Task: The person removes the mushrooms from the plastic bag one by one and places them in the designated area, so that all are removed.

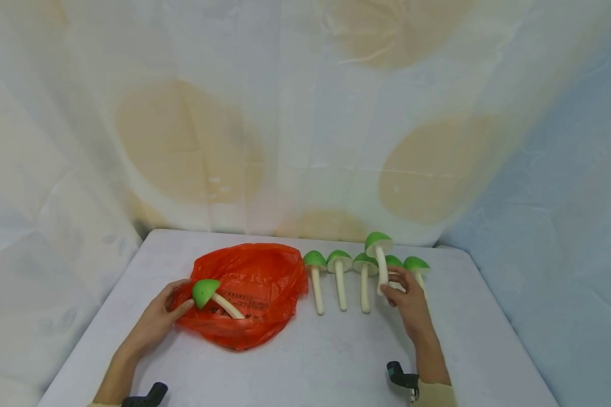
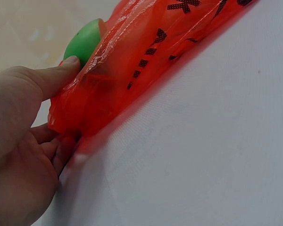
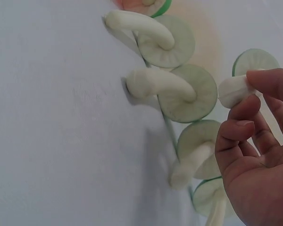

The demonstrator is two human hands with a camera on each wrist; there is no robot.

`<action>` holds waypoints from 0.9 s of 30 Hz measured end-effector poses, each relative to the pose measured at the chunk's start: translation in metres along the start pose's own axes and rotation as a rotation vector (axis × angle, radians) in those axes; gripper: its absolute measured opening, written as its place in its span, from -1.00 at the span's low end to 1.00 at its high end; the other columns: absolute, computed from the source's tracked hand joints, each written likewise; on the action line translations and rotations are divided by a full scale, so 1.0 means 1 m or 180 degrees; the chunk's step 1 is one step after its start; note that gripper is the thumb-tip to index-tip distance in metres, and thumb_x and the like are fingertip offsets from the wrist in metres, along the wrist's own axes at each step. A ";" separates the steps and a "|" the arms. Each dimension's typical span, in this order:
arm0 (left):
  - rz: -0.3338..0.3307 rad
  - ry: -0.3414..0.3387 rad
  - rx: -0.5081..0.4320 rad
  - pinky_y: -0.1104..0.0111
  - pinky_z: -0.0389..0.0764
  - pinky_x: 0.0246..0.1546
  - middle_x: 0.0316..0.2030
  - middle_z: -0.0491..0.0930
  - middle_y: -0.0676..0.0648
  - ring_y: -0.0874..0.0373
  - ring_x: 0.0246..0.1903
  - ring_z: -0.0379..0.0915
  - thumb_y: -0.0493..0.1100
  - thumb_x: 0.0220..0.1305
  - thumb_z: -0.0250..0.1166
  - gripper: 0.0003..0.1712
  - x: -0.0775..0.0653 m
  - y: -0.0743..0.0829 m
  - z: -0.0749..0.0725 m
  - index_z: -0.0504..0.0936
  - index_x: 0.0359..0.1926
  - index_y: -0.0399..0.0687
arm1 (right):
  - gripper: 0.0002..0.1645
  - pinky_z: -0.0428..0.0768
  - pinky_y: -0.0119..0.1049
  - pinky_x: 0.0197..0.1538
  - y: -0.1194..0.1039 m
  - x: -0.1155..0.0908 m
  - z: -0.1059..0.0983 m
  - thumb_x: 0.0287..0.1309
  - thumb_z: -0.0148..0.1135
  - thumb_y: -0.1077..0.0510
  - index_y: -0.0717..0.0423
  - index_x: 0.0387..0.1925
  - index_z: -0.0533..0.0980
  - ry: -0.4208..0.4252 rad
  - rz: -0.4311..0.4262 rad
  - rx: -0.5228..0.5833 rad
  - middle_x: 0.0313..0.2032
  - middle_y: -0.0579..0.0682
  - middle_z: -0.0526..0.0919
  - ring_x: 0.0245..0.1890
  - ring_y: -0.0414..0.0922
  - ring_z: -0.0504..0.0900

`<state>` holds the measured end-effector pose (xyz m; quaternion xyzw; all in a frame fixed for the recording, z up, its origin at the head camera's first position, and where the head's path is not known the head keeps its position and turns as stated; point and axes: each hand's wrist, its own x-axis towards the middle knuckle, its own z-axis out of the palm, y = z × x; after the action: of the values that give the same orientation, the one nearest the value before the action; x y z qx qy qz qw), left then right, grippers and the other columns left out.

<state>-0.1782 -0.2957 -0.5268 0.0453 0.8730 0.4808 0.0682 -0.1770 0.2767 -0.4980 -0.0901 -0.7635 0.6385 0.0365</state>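
A red plastic bag (image 1: 285,282) lies open on the left of the table, and my left hand (image 1: 155,316) grips its left rim. Inside the opening rests a green-capped toy mushroom (image 1: 206,293), its pale stem slanting toward the near side; in the left wrist view my thumb lies against its cap (image 2: 82,44). My right hand (image 1: 408,297) pinches another toy mushroom (image 1: 378,244) by the lower stem, cap up, raised above the table. In the right wrist view its stem end (image 3: 233,92) shows between thumb and fingers.
Several more green-capped mushrooms lie in a row right of the bag, including one beside it (image 1: 315,277) and one at the far right (image 1: 416,264), partly behind my right hand. A white table (image 1: 336,362) bears everything; patterned cloth (image 1: 305,113) hangs behind.
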 end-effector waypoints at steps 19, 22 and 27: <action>0.0023 0.0029 0.0013 -0.30 0.20 0.34 0.47 0.19 -0.26 -0.33 0.46 0.03 0.25 0.36 0.25 -0.18 -0.001 -0.001 0.001 0.22 0.48 0.02 | -0.35 0.53 -0.37 -0.34 0.003 -0.004 -0.035 0.32 0.33 0.12 -0.04 0.37 0.33 0.0187 -0.0031 -0.0243 0.09 -0.02 0.54 -0.28 -0.17 0.51; 0.0029 0.0025 0.0000 -0.30 0.20 0.34 0.47 0.19 -0.26 -0.34 0.46 0.04 0.24 0.36 0.25 -0.18 -0.001 0.000 0.001 0.23 0.48 0.01 | -0.35 0.53 -0.37 -0.34 0.004 -0.004 -0.039 0.33 0.31 0.14 -0.02 0.38 0.32 0.0196 -0.0011 -0.0275 0.11 0.00 0.52 -0.28 -0.17 0.51; 0.0031 0.0030 0.0008 -0.31 0.19 0.34 0.47 0.19 -0.26 -0.34 0.46 0.03 0.24 0.36 0.25 -0.18 -0.001 -0.001 0.001 0.22 0.48 0.01 | -0.36 0.55 -0.35 -0.32 0.002 -0.006 -0.046 0.34 0.30 0.12 -0.03 0.38 0.31 0.0251 0.0009 -0.0342 0.10 0.00 0.51 -0.27 -0.13 0.53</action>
<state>-0.1773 -0.2954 -0.5280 0.0474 0.8737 0.4802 0.0617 -0.1635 0.3204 -0.4918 -0.1181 -0.7944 0.5927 0.0607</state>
